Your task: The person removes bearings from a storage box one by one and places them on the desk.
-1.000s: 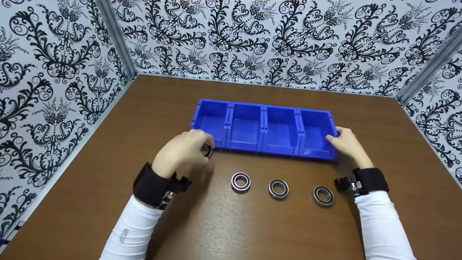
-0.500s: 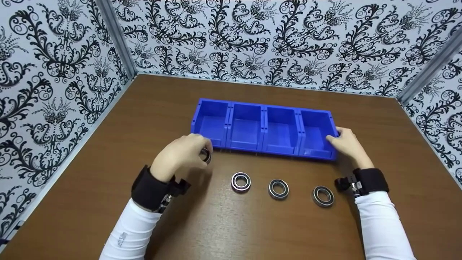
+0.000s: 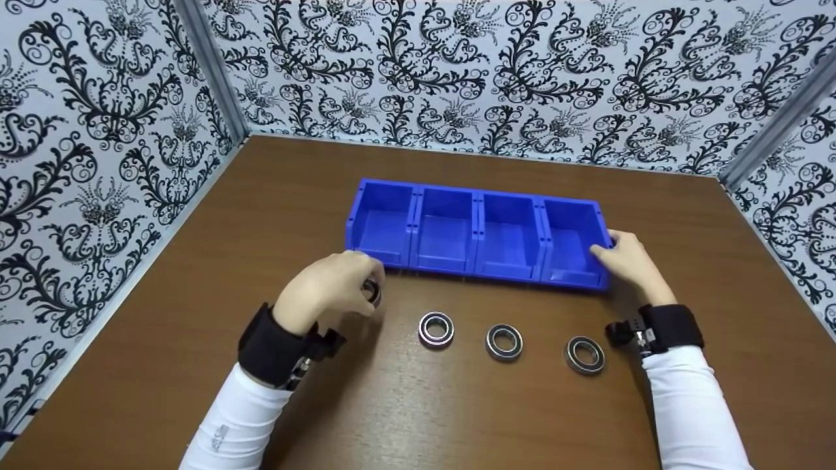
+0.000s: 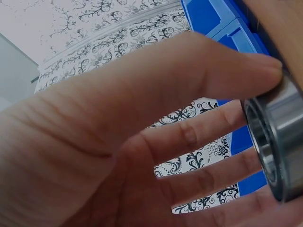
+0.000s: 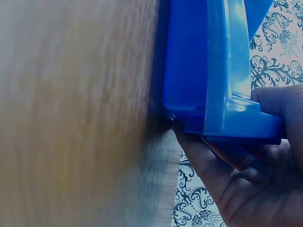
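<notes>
My left hand (image 3: 336,284) pinches a steel ball bearing (image 4: 284,137) between thumb and fingers, just in front of the leftmost compartment of the blue bin (image 3: 444,262). In the left wrist view the bearing is tilted on its side, its ring facing the palm. At the bin's right end my right hand (image 3: 628,261) grips the side wall, thumb over the rim and fingers outside and low, as the right wrist view shows. Three more bearings lie flat in a row before the bin: a left one (image 3: 435,329), a middle one (image 3: 503,342) and a right one (image 3: 584,355).
The bin has several compartments, side by side, with nothing visible inside them. It stands on a brown wooden table (image 3: 470,418). Patterned wall panels (image 3: 457,78) enclose the back and sides, with grey posts at the corners.
My left hand has come slightly toward me with the bearing, away from the bin's front edge. The right hand, the bin and the bearings on the table stay put.
</notes>
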### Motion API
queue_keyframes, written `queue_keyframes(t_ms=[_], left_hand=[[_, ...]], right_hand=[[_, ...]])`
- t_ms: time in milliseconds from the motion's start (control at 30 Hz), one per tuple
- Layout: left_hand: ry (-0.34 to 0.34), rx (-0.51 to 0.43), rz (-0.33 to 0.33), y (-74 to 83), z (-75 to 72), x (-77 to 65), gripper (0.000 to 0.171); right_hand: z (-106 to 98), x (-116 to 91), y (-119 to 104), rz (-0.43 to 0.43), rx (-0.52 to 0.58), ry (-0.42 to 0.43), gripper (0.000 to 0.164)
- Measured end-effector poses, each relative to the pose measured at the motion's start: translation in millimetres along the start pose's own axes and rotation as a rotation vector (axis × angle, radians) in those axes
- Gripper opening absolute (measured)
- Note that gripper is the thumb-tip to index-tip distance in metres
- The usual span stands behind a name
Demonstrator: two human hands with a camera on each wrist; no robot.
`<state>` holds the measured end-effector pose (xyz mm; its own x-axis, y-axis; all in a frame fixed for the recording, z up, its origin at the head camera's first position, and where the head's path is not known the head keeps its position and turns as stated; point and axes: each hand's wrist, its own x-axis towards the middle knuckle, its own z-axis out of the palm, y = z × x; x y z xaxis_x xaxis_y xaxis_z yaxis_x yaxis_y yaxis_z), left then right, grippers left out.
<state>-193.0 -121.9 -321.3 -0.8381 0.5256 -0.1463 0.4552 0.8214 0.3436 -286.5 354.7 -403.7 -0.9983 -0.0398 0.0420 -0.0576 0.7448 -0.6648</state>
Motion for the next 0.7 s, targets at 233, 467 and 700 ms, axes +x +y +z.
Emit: queue_keyframes(t_ms=[233, 467, 700], left_hand=[[-0.026, -0.006, -0.006, 2.0, -0.2, -2.3, 0.023], [-0.026, -0.013, 0.016, -1.6, 3.1, -2.3, 0.021], [-0.033, -0.002, 0.021, -1.5, 8.5, -2.2, 0.023]], right_hand=[[0.5, 0.8, 0.8, 0.024, -0.004, -0.008, 0.047], [0.0, 1.3, -0.2, 0.029, -0.018, -0.019, 0.050], [0.1, 0.8, 0.7, 0.030, -0.025, -0.016, 0.050]])
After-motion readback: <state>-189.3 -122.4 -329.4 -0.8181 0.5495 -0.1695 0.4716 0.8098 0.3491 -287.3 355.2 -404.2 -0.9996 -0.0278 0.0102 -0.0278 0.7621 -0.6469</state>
